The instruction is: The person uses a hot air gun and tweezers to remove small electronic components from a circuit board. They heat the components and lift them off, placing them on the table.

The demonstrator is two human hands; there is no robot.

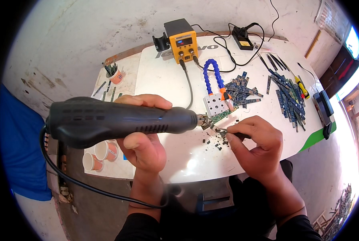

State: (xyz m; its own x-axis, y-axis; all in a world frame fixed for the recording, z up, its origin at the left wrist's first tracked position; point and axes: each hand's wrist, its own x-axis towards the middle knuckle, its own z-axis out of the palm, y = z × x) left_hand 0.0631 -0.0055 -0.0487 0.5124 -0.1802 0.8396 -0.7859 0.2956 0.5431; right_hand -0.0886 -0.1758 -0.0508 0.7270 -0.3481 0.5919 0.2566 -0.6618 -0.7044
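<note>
My left hand (149,154) is wrapped round a black hot air gun (115,120), which lies level across the view. Its metal nozzle (204,119) points right, over the near end of a green circuit board strip (224,115). That strip lies slanted against a grey metal block (216,106) with holes. Between thumb and fingers, my right hand (261,146) pinches dark tweezers (243,135). Their tips reach left, close to the board's near end and the nozzle; whether they grip a part I cannot tell. Several small black chips (219,148) are scattered on the white table below.
A yellow soldering station (184,46) stands at the back. A blue jointed hose (214,64) arches above the block. Board strips lie in two piles (241,90), (291,100) on the right, near a yellow-handled screwdriver (302,87). Paper cups (106,151) stand left; the gun's cord (87,188) loops over my left forearm.
</note>
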